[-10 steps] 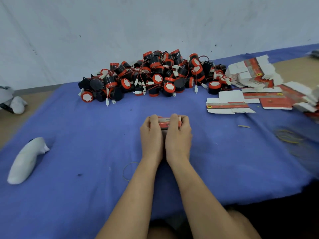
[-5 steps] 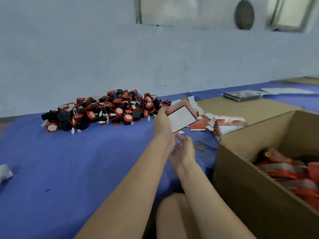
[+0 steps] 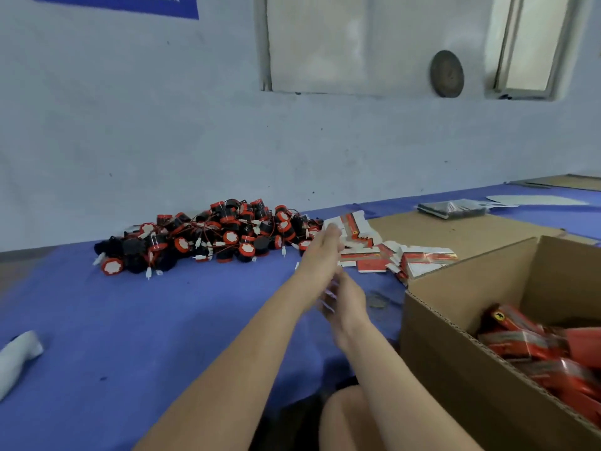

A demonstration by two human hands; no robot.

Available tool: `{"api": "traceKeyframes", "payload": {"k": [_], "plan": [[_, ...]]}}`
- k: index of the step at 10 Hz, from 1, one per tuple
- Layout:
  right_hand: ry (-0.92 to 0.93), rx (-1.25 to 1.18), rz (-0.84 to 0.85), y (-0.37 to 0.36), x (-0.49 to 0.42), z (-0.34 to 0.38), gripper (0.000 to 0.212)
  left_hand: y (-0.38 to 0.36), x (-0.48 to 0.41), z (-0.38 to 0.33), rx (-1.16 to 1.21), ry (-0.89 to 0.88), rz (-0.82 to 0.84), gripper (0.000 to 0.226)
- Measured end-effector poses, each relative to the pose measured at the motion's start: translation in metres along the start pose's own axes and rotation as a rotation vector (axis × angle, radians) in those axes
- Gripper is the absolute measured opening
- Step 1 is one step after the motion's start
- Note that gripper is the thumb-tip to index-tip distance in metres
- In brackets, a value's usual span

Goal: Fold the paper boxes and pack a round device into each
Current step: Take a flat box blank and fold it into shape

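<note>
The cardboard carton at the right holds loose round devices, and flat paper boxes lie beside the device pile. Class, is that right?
No. The head view shows the cardboard carton holds red boxes; the flat paper boxes lie beside the device pile.

I could read no words or numbers anywhere. The blue sign [image 3: 117,4] on the wall above the bench's far left carried a line of white print, cut by the picture's upper edge and too blurred for me to make out, and the white labels on the round devices [image 3: 208,239] heaped along the bench's far edge looked blank. The packed boxes [image 3: 510,323] in the cardboard carton [image 3: 455,369] at the bench's right edge showed a round yellow emblem with a dark mark inside, and the flat paper boxes [image 3: 374,255] towards the far right corner bore a like yellow spot, neither legible to me.
</note>
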State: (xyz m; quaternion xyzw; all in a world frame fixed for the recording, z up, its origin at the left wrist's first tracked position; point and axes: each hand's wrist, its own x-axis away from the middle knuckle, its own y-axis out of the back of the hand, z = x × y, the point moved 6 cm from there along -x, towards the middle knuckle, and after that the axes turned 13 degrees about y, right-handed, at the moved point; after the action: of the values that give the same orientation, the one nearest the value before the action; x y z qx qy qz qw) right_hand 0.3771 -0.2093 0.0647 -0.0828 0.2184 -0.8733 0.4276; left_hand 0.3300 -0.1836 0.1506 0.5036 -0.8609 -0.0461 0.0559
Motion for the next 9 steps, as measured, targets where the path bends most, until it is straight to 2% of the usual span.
{"api": "traceKeyframes", "payload": {"k": [1,2,4,5,6,7,8,9], "plan": [[0.051,0.140,0.078,-0.022,-0.012,-0.031,0.031,0.060,-0.016,0.048,-0.055,0.086,-0.108,0.028],[0.114,0.274,0.153,-0.047,-0.026,-0.061,0.026,0.111,-0.025,0.074,-0.177,0.090,-0.244,0.022],[0.319,0.686,0.263,-0.058,-0.073,-0.089,0.024,0.178,-0.057,0.116,-0.417,0.044,-0.433,0.034],[0.443,1.039,0.242,-0.049,-0.099,-0.092,0.038,0.192,-0.070,0.156,-0.818,0.097,-0.520,0.038],[0.518,1.393,0.208,-0.035,-0.129,-0.086,0.054,0.197,-0.079,0.193,-0.993,0.129,-0.510,0.033],[0.431,1.620,0.262,-0.018,-0.161,-0.088,0.066,0.200,-0.084,0.199,-0.998,0.073,-0.528,0.028],[0.269,1.662,0.328,-0.004,-0.177,-0.101,0.065,0.198,-0.087,0.198,-1.034,0.061,-0.548,0.027],[0.343,1.721,0.344,-0.005,-0.179,-0.102,0.046,0.198,-0.086,0.198,-1.026,0.057,-0.549,0.026]]}}
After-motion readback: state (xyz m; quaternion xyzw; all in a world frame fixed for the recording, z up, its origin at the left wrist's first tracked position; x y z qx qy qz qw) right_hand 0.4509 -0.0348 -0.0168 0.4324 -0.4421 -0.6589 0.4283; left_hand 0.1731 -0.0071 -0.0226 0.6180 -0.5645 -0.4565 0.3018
